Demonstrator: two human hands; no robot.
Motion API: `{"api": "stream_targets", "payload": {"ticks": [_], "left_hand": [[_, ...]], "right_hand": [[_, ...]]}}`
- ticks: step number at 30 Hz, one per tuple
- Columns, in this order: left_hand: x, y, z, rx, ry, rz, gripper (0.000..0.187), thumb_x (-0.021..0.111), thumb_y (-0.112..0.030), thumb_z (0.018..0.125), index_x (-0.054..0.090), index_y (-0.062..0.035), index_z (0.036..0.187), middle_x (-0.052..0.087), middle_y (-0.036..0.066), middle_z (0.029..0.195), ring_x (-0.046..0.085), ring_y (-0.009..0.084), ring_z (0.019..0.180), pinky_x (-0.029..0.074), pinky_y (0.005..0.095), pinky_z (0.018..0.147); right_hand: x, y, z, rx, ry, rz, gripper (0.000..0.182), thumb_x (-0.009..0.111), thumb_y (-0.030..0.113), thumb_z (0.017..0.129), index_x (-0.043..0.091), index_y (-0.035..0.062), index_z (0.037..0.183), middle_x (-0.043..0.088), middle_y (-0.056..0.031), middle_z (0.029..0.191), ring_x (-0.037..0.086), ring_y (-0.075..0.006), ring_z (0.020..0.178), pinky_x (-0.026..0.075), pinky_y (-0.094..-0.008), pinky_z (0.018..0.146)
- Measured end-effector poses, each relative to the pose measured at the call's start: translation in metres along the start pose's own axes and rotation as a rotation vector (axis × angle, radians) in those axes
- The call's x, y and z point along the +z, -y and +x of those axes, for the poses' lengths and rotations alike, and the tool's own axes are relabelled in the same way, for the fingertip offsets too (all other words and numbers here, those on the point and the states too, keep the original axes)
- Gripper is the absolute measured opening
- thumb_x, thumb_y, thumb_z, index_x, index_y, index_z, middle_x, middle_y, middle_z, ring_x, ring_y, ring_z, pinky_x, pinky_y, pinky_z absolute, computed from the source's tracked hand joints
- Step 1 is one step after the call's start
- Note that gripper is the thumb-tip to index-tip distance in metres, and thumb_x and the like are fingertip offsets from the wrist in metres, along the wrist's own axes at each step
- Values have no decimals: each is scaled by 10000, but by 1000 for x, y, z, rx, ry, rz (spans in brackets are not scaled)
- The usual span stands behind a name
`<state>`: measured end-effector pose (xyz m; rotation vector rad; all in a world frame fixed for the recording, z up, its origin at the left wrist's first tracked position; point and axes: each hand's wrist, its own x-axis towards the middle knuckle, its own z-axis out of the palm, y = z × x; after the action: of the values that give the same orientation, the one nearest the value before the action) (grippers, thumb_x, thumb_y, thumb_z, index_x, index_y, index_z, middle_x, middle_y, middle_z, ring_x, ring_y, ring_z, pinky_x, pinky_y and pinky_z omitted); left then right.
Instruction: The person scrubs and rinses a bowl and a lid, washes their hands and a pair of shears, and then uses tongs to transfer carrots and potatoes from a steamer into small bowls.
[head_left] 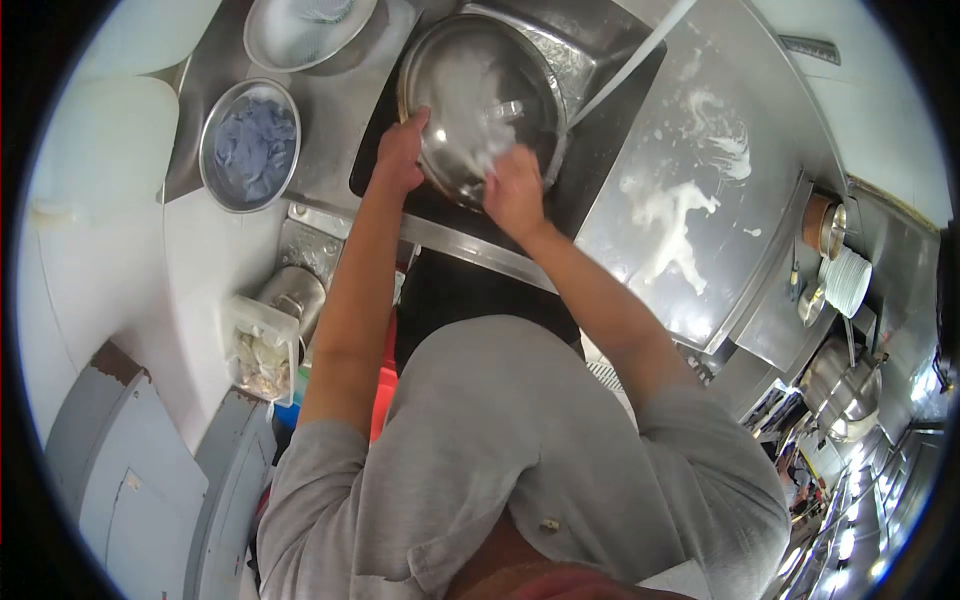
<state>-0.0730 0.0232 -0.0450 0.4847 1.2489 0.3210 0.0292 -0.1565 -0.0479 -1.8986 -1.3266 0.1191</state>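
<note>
A large round metal pot lid [455, 75] with a strap handle in its middle is tilted over the sink [610, 110]. Whitish suds streak its surface. My left hand [402, 152] grips the lid's left rim, thumb on top. Against the lid's lower right part, my right hand [515, 192] is closed and smeared by motion. Something pale shows at its fingers, too blurred to name.
Foam [675, 225] lies on the steel counter right of the sink. Left of it stand a metal bowl of bluish cloths [255, 150] and a pale strainer [290, 40]. A clear plastic tub [262, 350] sits lower left; stacked white plates [847, 280] stand far right.
</note>
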Motion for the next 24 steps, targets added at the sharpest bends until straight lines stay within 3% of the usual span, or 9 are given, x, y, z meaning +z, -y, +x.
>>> {"api": "stream_targets", "payload": {"ticks": [3,6,10,12,16,19,20,23,24], "left_hand": [[-9,13,11,12,47,46,497,679,-286,968,539,44,1312,663,157,1185,695,291,1009,585,456,830],[-1,-2,4,10,-35,132,484,677,-270,970,539,49,1307,656,160,1188,691,292,1013,583,458,821],[-7,-7,15,-21,75,52,486,687,-275,968,537,18,1326,648,134,1216,677,282,1047,574,461,857],[-13,2,22,8,112,37,507,699,-293,962,531,7,1335,644,127,1226,669,282,1067,570,458,881],[-20,6,23,-14,72,72,581,730,-334,941,510,7,1357,632,127,1255,654,287,1106,564,457,928],[-14,0,21,-11,71,79,604,725,-343,943,497,26,1363,624,140,1269,653,293,1111,564,453,931],[-17,1,18,-10,74,78,612,722,-346,944,492,33,1366,622,145,1274,652,294,1113,565,451,931],[-18,0,16,-28,101,99,636,717,-366,946,485,48,1370,620,159,1275,651,301,1118,557,448,943],[-16,-2,17,-6,71,127,628,705,-374,949,493,52,1359,623,158,1249,657,296,1090,563,444,912]], "right_hand": [[8,-6,-12,196,83,-14,302,665,-24,706,675,-1,1007,587,-221,1070,575,-433,1033,483,-485,933],[36,4,77,216,69,-108,186,654,24,721,637,-3,903,568,-224,1019,552,-428,1023,478,-486,927],[42,-13,41,22,-11,-94,113,645,40,725,622,9,832,590,-205,907,572,-420,943,485,-475,882],[32,-39,1,113,-75,-77,130,670,47,718,630,10,835,605,-210,913,579,-431,926,481,-492,854],[32,-104,25,792,-123,-156,110,681,35,739,641,12,838,659,-194,974,607,-425,977,479,-484,892],[34,-70,8,321,-245,-91,122,684,38,759,671,3,875,691,-202,978,647,-404,952,506,-468,871],[33,-75,4,329,-246,-49,137,700,56,759,696,12,889,704,-188,974,662,-379,922,515,-443,878],[24,-104,33,890,-219,176,162,723,74,759,712,16,910,712,-166,999,665,-360,944,520,-416,884],[46,-110,23,762,-306,-77,86,699,65,747,715,32,825,717,-153,1005,653,-378,984,514,-451,900]]}}
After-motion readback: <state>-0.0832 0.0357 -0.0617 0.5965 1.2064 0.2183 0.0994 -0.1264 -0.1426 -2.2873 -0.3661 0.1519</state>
